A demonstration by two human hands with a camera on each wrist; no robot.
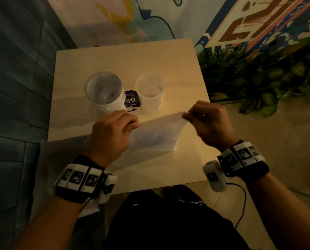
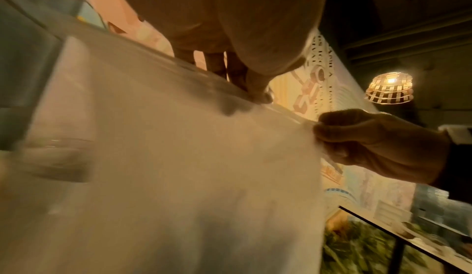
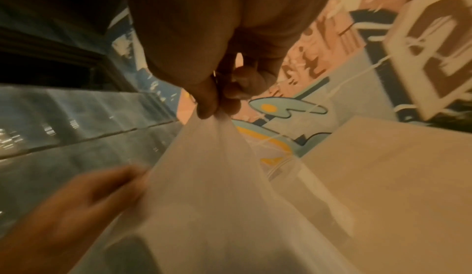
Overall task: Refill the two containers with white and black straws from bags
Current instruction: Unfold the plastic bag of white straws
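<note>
A frosted white plastic bag (image 1: 156, 134) stands on the beige table (image 1: 125, 56), held up by its top edge. My left hand (image 1: 112, 130) pinches the top edge at its left end, and my right hand (image 1: 206, 121) pinches the right corner (image 3: 212, 116). A dark shape shows faintly through the bag (image 2: 178, 167); its contents cannot be made out. Behind the bag stand two containers: a clear glass one (image 1: 103, 91) on the left and a frosted white one (image 1: 150, 91) on the right. Both look nearly empty.
A dark purple card (image 1: 131, 101) stands between the containers. Green plants (image 1: 259, 74) border the table on the right, a blue padded bench (image 1: 15, 105) on the left, a painted wall (image 1: 132, 18) behind. Something pale (image 1: 42, 168) hangs off the table's left front corner.
</note>
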